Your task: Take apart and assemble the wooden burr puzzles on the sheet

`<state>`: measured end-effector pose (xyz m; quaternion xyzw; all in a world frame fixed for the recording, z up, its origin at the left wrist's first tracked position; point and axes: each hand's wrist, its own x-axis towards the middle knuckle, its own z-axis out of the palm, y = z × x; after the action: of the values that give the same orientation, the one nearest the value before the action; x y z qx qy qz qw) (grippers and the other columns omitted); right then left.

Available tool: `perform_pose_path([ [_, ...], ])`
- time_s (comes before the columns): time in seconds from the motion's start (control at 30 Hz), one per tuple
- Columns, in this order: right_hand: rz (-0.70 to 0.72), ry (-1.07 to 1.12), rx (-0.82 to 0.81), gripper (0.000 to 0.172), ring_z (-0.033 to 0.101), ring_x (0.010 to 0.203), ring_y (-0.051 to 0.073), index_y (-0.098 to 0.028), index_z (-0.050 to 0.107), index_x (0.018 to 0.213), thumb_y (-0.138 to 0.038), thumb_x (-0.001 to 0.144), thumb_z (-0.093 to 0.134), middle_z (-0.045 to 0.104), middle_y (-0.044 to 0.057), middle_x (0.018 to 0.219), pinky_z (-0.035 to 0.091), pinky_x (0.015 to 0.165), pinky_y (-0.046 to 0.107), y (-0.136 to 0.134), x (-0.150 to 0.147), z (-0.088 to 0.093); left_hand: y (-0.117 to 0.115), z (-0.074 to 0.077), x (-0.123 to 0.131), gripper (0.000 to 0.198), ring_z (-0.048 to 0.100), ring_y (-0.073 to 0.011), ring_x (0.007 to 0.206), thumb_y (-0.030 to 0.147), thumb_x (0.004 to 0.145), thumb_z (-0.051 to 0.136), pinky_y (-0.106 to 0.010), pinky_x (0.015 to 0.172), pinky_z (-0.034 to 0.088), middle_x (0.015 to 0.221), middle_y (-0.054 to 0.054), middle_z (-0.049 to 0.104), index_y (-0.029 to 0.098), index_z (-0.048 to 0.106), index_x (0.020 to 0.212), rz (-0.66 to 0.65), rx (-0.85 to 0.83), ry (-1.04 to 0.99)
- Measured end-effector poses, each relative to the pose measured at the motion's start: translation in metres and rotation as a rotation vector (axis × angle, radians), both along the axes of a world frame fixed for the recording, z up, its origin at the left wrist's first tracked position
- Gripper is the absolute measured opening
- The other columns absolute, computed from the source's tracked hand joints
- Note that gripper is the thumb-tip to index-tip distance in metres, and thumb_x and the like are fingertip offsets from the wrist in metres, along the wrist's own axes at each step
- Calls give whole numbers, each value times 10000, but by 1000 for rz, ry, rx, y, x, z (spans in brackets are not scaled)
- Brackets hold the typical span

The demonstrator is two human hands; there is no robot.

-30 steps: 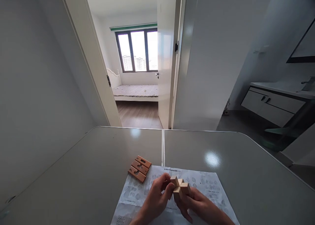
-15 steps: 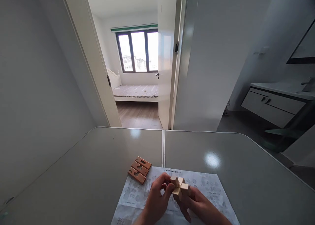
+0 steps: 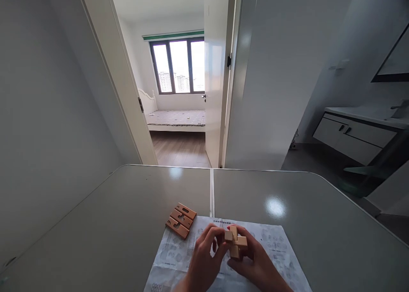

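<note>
A pale wooden interlocking puzzle [image 3: 235, 242], made of crossed blocks, is held above the printed sheet. My left hand [image 3: 207, 253] pinches its left block between thumb and fingers. Round its right side and back curls my right hand [image 3: 254, 258], thumb below and fingers behind, partly hidden by the blocks. Under both hands lies the creased paper sheet [image 3: 172, 251] with small printed diagrams. Just past the sheet's upper left corner, partly on it, rest brown notched puzzle pieces [image 3: 181, 220] marked with numbers, set side by side.
The grey table [image 3: 105, 224] has a pale seam [image 3: 212, 194] down its middle and cut-off far corners. Beyond it, an open door [image 3: 217, 79] shows a room with a bed [image 3: 175, 118]. A washbasin cabinet [image 3: 354, 132] stands at the far right.
My right hand has shifted its grip, its fingers moving up behind the puzzle. The puzzle has turned slightly in my hands. The brown pieces and the sheet stay put.
</note>
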<state>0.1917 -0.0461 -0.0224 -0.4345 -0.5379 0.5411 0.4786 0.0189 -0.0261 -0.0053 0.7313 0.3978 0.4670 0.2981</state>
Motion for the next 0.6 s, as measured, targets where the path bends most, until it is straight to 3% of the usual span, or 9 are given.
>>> perform_pose_path([
  [0.33,23,-57,47,575,632,718,176,-234,605,1268,-204,720,774,715,2,882,536,645,272,1,1,5,3,3,-1,101,614,-131,692,170,917,656,-206,649,531,871,-11,653,223,701,989,4,24,37],
  [0.6,-38,-58,75,566,634,682,173,-230,630,1247,-291,713,808,723,16,894,527,592,260,0,-4,0,3,1,-1,101,614,-132,684,155,901,680,-206,674,539,854,-3,672,228,707,966,52,108,47],
])
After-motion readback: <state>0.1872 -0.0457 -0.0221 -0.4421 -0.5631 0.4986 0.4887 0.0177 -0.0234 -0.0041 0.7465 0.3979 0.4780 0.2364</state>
